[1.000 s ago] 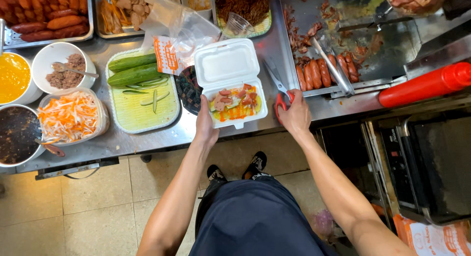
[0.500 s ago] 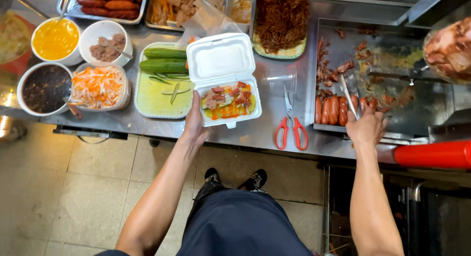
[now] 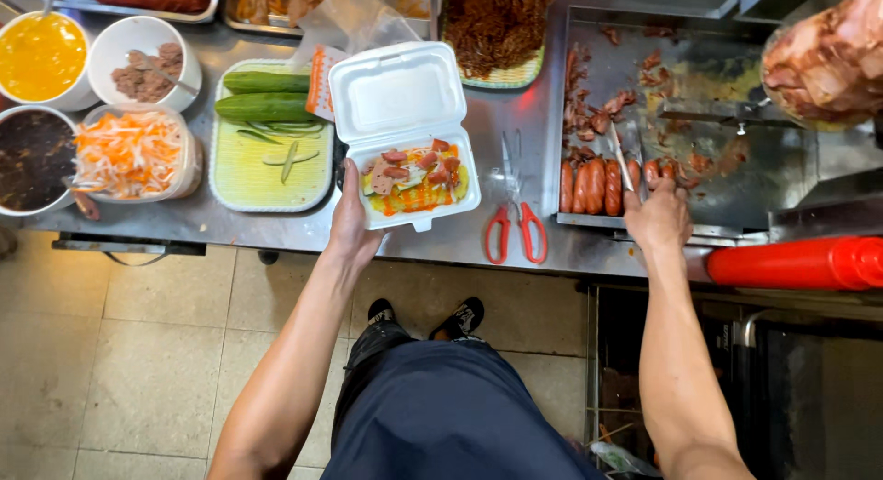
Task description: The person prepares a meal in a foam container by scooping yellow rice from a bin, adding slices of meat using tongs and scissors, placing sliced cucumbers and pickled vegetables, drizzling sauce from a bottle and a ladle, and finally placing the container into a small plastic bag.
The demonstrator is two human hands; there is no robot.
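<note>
My left hand [image 3: 352, 213] grips the left edge of an open white foam box [image 3: 402, 101] on the steel counter; the box holds sliced meat, cucumber and orange sauce. My right hand [image 3: 658, 215] is closed on metal tongs [image 3: 622, 156] whose tips rest among several sausages [image 3: 596, 186] at the front of the griddle [image 3: 736, 167]. Red-handled scissors [image 3: 515, 221] lie on the counter between my two hands.
Left of the box sits a pale green tray with cucumbers [image 3: 267, 108], a tub of shredded carrot [image 3: 129, 154], and bowls of dark sauce [image 3: 32, 158], yellow sauce [image 3: 39, 55] and meat [image 3: 143, 62]. A red squeeze bottle [image 3: 796, 262] lies at right. A meat spit [image 3: 828, 57] hangs above the griddle.
My right hand let go of the red scissors, which now lie on the counter, moved right to the griddle and took the tongs. My left hand stayed on the foam box.
</note>
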